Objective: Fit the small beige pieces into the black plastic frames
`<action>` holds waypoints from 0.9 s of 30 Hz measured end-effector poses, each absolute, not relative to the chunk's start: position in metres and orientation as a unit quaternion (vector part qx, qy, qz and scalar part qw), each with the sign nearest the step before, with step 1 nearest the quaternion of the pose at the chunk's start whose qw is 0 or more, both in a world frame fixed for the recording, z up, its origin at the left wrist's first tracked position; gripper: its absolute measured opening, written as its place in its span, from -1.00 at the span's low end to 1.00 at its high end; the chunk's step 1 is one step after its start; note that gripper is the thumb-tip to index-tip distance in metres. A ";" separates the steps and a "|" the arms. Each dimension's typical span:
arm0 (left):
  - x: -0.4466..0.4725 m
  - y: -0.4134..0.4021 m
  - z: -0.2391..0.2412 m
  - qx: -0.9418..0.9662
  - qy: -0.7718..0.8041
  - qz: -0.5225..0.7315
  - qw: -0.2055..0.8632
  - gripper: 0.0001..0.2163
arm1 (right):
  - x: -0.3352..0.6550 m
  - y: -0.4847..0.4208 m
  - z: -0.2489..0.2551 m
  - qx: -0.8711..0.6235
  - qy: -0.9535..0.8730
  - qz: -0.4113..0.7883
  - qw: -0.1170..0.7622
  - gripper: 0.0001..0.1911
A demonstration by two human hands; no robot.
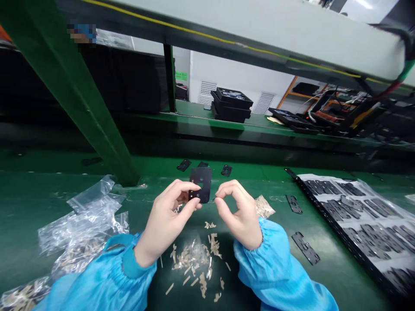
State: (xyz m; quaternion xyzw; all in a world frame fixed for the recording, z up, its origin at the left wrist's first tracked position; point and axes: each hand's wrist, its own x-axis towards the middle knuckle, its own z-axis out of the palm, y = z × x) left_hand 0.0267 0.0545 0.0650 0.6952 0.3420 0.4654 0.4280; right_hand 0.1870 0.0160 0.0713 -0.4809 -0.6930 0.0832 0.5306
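My left hand (pixel 177 203) pinches a thin black plate with cut-out holes (pixel 203 178) by its lower left edge and holds it upright above the bench. Just to the right of the plate, my right hand (pixel 236 207) has thumb and forefinger pressed together. A tiny dark piece seems to show at those fingertips, too small to name. Below both hands, many small tan strips and cut pieces (pixel 202 283) lie scattered, some on or in clear plastic (pixel 193 252). Behind the held plate, several similar black plates (pixel 226 170) lie on the green bench.
Clear plastic bags (pixel 87 220), some with tan pieces, lie at left beside a green post (pixel 87 103). A black-edged tray (pixel 343 196) with rows of black plates stands at right, with loose black plates (pixel 305 248) beside it. Black boxes (pixel 231 106) sit on the back shelf.
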 end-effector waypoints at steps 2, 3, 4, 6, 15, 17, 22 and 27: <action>0.027 0.050 0.062 0.713 0.339 0.491 0.368 -0.80 | 0.184 0.017 0.070 -0.490 -0.664 0.152 0.544 -0.88; 0.028 0.048 0.061 0.722 0.337 0.498 0.343 -0.78 | 0.182 0.017 0.069 -0.491 -0.651 0.179 0.550 -0.88; 0.028 0.047 0.060 0.729 0.335 0.502 0.324 -0.77 | 0.180 0.017 0.069 -0.492 -0.639 0.197 0.557 -0.88; 0.029 0.044 0.058 0.739 0.329 0.506 0.298 -0.76 | 0.176 0.016 0.068 -0.497 -0.621 0.206 0.570 -0.87; 0.031 0.037 0.056 0.769 0.328 0.512 0.196 -0.73 | 0.171 0.014 0.063 -0.511 -0.629 0.137 0.570 -0.85; 0.032 0.036 0.058 0.777 0.324 0.513 0.166 -0.73 | 0.171 0.014 0.062 -0.512 -0.637 0.115 0.565 -0.85; 0.034 0.037 0.063 0.794 0.308 0.517 0.085 -0.74 | 0.170 0.011 0.063 -0.498 -0.661 0.091 0.554 -0.85; 0.033 0.036 0.066 0.802 0.292 0.518 0.062 -0.74 | 0.172 0.009 0.069 -0.488 -0.667 0.139 0.545 -0.87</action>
